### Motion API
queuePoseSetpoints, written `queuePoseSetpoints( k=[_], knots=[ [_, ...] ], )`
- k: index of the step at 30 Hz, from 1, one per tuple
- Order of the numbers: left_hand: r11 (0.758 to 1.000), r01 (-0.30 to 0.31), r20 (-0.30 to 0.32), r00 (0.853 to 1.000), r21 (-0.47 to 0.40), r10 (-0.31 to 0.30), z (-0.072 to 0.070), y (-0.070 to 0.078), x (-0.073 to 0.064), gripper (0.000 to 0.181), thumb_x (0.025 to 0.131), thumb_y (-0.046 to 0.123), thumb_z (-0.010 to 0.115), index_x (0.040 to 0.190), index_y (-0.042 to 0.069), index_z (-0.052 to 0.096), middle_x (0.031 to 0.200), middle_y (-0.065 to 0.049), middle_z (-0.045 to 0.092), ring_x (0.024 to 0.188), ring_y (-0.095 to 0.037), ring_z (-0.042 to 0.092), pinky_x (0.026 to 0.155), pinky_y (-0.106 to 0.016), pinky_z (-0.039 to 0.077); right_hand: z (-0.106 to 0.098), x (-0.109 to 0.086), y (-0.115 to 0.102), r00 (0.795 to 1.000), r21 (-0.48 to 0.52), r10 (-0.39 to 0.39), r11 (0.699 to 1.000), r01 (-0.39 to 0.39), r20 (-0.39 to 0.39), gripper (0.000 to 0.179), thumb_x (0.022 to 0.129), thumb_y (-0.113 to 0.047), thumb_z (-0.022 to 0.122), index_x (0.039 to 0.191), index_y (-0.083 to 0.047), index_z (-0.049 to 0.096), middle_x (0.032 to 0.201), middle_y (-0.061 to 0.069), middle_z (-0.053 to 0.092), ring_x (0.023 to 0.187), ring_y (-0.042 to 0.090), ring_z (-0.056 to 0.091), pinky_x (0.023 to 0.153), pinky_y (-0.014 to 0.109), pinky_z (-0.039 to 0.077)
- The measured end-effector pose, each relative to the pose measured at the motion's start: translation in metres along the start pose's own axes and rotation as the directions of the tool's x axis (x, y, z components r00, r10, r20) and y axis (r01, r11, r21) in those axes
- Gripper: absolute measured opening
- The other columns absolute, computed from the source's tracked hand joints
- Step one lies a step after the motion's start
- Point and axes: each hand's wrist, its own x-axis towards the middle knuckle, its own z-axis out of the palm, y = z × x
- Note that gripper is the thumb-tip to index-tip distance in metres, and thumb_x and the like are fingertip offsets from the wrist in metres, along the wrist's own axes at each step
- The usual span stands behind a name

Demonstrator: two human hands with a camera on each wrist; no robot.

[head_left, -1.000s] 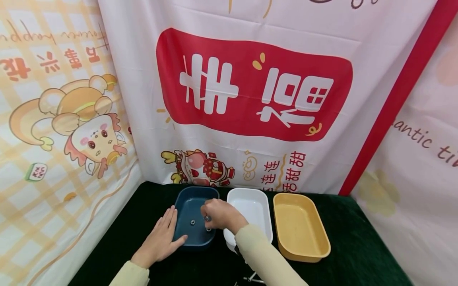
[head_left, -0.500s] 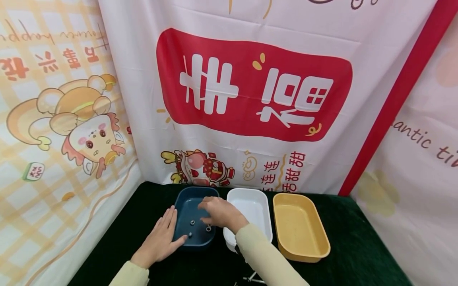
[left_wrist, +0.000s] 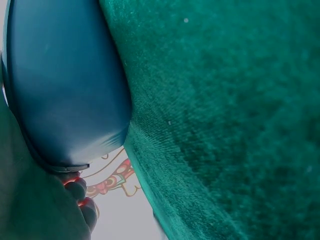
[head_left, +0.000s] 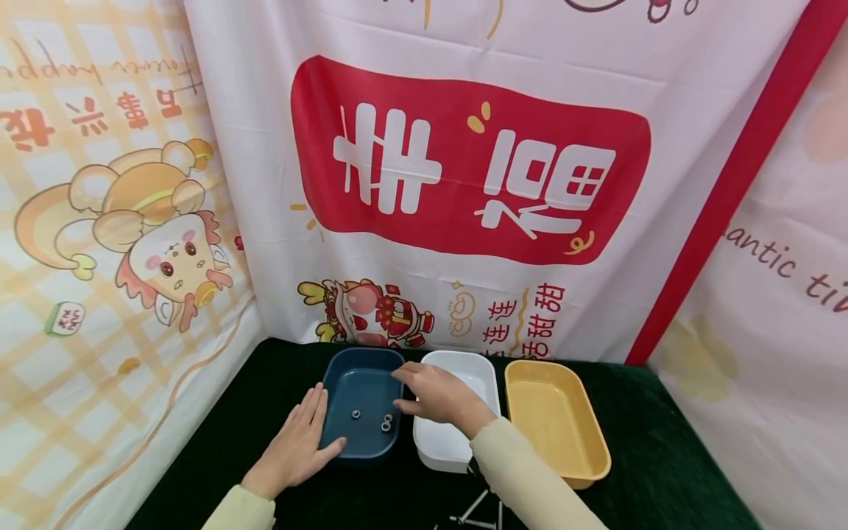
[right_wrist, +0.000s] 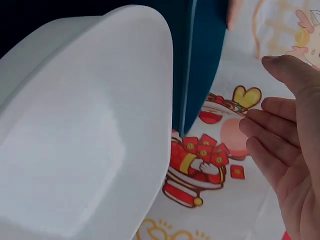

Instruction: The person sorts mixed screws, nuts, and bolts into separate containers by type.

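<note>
We see a left hand (head_left: 297, 442), fingers straight, against the blue tray (head_left: 358, 386), three small silvery nuts (head_left: 355, 414) inside, details too tiny for us, a right hand (head_left: 440, 395), loosely spread, holding nothing, hiding part of the white tray (head_left: 442, 443), slender metal pieces (head_left: 474, 506) cut off below.

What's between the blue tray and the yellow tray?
In the head view, the white tray stands between the blue tray and the yellow tray; the right hand partly covers it from above.
</note>
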Motion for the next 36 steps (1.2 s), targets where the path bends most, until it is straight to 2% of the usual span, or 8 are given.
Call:
queuePoseSetpoints(
  k=[9, 16, 21, 28, 36],
  knots=[
    [1.0, 0.002, -0.011, 1.0, 0.003, -0.002, 0.002, 0.001, -0.001, 0.106, 0.1, 0.066, 0.057, 0.167, -0.003, 0.014, 0.178, -0.022, 0.007, 0.164, -0.046, 0.011, 0.13, -0.068, 0.017, -0.007, -0.046, 0.016, 0.996, 0.043, 0.087, 0.995, -0.087, 0.025, 0.066, 0.105, -0.049, 0.061, 0.156, -0.008, 0.051, 0.159, 0.011, 0.055, 0.142, 0.028, 0.06, 0.117, 0.046, 0.05],
    [1.0, 0.005, -0.01, 1.0, 0.006, -0.005, 0.004, 0.001, 0.0, 0.105, 0.1, 0.065, 0.057, 0.168, -0.002, 0.013, 0.178, -0.022, 0.006, 0.164, -0.046, 0.011, 0.13, -0.068, 0.016, 0.002, -0.08, 0.028, 0.986, 0.028, 0.149, 0.988, -0.151, 0.078, 0.079, 0.104, -0.059, 0.057, 0.163, -0.01, 0.04, 0.168, 0.011, 0.043, 0.153, 0.03, 0.047, 0.123, 0.05, 0.043],
    [1.0, 0.005, -0.008, 1.0, 0.003, -0.005, 0.004, 0.001, 0.0, 0.105, 0.1, 0.065, 0.057, 0.168, -0.002, 0.013, 0.178, -0.022, 0.005, 0.164, -0.046, 0.01, 0.13, -0.068, 0.017, 0.011, -0.102, 0.036, 0.978, 0.043, 0.19, 0.98, -0.194, 0.08, 0.084, 0.103, -0.063, 0.055, 0.165, -0.009, 0.036, 0.172, 0.01, 0.036, 0.158, 0.029, 0.038, 0.127, 0.052, 0.036],
    [1.0, 0.0, -0.014, 1.0, 0.001, 0.0, 0.004, 0.0, 0.0, 0.106, 0.1, 0.065, 0.057, 0.168, -0.003, 0.013, 0.178, -0.022, 0.006, 0.164, -0.045, 0.01, 0.13, -0.068, 0.016, 0.026, -0.131, 0.044, 0.976, 0.032, 0.217, 0.976, -0.216, -0.005, 0.089, 0.102, -0.065, 0.054, 0.164, -0.004, 0.035, 0.172, 0.015, 0.034, 0.159, 0.031, 0.036, 0.128, 0.053, 0.034],
    [1.0, -0.006, -0.023, 1.0, 0.005, 0.006, 0.003, 0.001, -0.002, 0.106, 0.099, 0.066, 0.057, 0.167, -0.003, 0.015, 0.177, -0.023, 0.008, 0.164, -0.046, 0.012, 0.13, -0.068, 0.018, 0.043, -0.146, 0.053, 0.952, 0.033, 0.304, 0.953, -0.303, -0.035, 0.095, 0.101, -0.071, 0.048, 0.165, -0.002, 0.031, 0.174, 0.016, 0.029, 0.162, 0.033, 0.028, 0.131, 0.054, 0.028]
  ],
)
